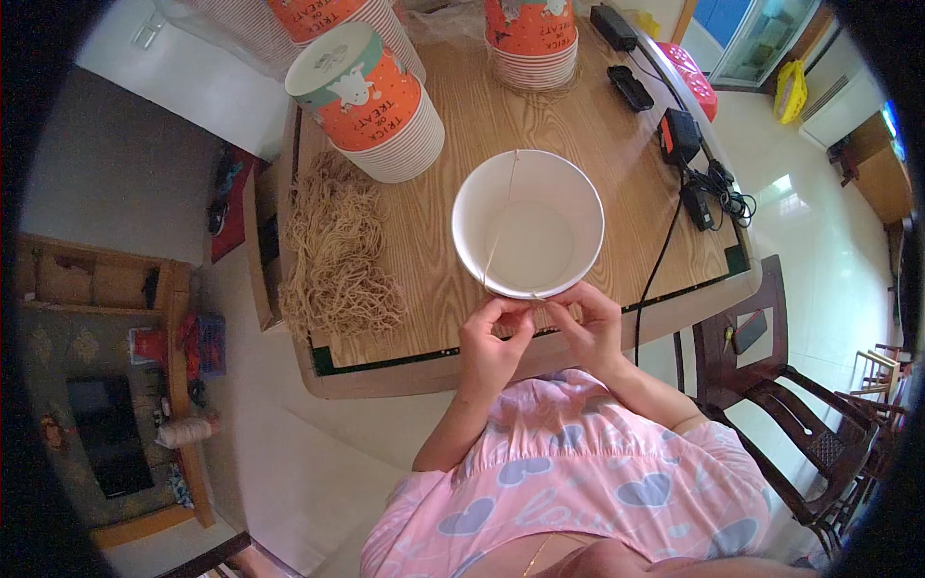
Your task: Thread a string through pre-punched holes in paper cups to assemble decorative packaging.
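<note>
A white paper bucket (538, 236) stands open side up near the table's front edge. A thin tan string (497, 226) runs across its mouth from the far rim to the near rim. My left hand (493, 339) is at the near rim, thumb and forefinger pinched on the string. Right beside it, my right hand (590, 326) is pinched at the same rim, by a small bit of string there. The fingertips of both hands nearly meet, and the string's ends between them are too small to make out.
On the left lies a heap of tan strings (339, 250). Stacks of orange-printed paper buckets (390, 116) stand behind it, and another bucket stack (532, 48) stands at the back. Black adapters and cables (680, 135) lie along the right side. A dark wooden chair (747, 352) stands at right.
</note>
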`<state>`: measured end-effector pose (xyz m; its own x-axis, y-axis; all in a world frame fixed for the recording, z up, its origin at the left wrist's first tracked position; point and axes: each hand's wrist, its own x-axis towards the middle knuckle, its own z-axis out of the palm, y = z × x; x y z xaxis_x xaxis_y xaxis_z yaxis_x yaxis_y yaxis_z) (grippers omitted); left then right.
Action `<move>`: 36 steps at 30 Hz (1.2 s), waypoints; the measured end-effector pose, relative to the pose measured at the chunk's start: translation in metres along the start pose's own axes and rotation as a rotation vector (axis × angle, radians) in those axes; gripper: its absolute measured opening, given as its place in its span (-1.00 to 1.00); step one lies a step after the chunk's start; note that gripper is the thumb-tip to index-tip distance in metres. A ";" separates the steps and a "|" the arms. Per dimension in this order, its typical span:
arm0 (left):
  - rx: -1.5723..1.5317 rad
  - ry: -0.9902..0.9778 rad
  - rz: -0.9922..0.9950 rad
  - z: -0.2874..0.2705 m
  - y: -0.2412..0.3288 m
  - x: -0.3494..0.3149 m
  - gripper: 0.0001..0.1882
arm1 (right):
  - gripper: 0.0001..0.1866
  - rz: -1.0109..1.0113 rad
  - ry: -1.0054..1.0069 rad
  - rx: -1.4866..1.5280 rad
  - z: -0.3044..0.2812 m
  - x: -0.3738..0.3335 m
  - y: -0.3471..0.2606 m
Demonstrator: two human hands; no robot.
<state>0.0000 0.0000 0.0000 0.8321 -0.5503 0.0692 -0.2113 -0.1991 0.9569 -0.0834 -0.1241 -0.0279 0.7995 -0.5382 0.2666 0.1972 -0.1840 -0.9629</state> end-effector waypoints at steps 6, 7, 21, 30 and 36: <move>0.003 0.034 -0.058 -0.007 -0.003 -0.002 -0.91 | -0.96 0.210 0.073 0.217 0.000 0.000 -0.003; -0.016 0.027 -0.046 -0.006 -0.001 -0.003 -0.91 | -0.97 0.265 0.077 0.274 0.001 0.000 -0.005; -0.035 -0.069 0.013 -0.001 0.008 -0.006 -0.91 | -0.95 0.268 0.095 0.348 0.005 -0.006 -0.003; -0.128 -0.045 -0.077 0.002 0.007 -0.005 -0.91 | -0.95 0.287 0.040 0.385 0.005 -0.008 -0.003; -0.132 -0.040 -0.081 0.003 0.007 -0.004 -0.91 | -0.95 0.274 0.057 0.414 0.005 -0.007 -0.005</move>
<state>-0.0064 -0.0020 0.0052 0.8222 -0.5689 -0.0179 -0.0734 -0.1371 0.9878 -0.0867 -0.1153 -0.0253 0.8234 -0.5674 -0.0078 0.2022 0.3063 -0.9302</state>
